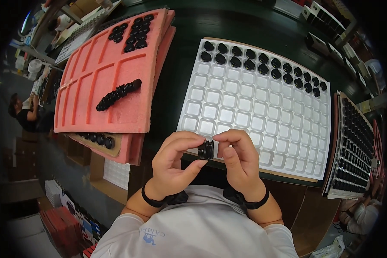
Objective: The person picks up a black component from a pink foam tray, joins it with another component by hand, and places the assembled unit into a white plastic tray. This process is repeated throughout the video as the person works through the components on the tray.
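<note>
A small black round ribbed part, like a lens barrel, is held up in front of my chest. My left hand is closed on it, with the thumb below and the index finger above. Close to the part's right side is my right hand, its thumb and index finger apart; whether the index fingertip touches the part, I cannot tell. Just beyond my hands lies a white tray of square pockets. Black parts like the held one fill most of its two far rows.
Stacked pink foam trays stand at the left, with a leaning row of black parts and more parts in the far compartments. At the right is another tray full of black parts. A person is at the far left.
</note>
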`<state>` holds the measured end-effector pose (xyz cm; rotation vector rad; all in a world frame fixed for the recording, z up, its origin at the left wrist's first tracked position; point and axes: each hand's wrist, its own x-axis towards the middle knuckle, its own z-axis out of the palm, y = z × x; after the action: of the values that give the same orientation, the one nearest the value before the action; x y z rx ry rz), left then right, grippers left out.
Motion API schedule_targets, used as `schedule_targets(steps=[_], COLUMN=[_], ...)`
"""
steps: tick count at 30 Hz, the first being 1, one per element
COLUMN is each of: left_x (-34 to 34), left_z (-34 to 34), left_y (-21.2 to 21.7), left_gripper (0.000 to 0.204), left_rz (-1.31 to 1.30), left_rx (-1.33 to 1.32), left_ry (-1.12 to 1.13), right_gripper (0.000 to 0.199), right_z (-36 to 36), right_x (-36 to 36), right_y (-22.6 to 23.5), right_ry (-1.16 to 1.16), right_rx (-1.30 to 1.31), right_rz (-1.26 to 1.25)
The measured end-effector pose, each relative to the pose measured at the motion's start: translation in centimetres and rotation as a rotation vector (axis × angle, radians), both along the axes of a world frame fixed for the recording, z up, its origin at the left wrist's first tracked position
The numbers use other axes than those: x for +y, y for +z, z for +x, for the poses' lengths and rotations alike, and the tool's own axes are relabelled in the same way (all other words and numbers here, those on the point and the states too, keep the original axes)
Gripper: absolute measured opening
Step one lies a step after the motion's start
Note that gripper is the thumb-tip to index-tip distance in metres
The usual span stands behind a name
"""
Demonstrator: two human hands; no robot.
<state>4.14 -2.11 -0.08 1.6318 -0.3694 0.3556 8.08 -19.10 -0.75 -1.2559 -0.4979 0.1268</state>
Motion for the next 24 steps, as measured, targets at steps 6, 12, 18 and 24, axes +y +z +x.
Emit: schedule_targets(steps=[6, 12, 18, 24], left_x=[-0.3, -0.1, 0.0, 0.0], left_z=[0.0, -0.3, -0.3, -0.5], left_y=[0.4, 0.2, 0.6, 0.4], left_gripper=[0.037, 0.035, 0.036, 0.037], left_rz=[0.051, 0.066, -0.053, -0.049], left_rx=[-0.056, -0.022, 0.004, 0.009], left_ry=[-0.006, -0.003, -0.079, -0.065], right_gripper=[0.025, 0.019, 0.017, 0.018], right_z=[0.0, -0.2, -0.4, -0.2], right_x=[1.0, 1.0, 0.8, 0.6], right_y=[0.5, -0.1, 0.7, -0.3], right_ry=[-0.041, 0.078, 0.111, 0.098], right_rx=[-0.181, -0.014, 0.186, 0.014], right_rz=[-0.194, -0.009, 0.214, 0.092])
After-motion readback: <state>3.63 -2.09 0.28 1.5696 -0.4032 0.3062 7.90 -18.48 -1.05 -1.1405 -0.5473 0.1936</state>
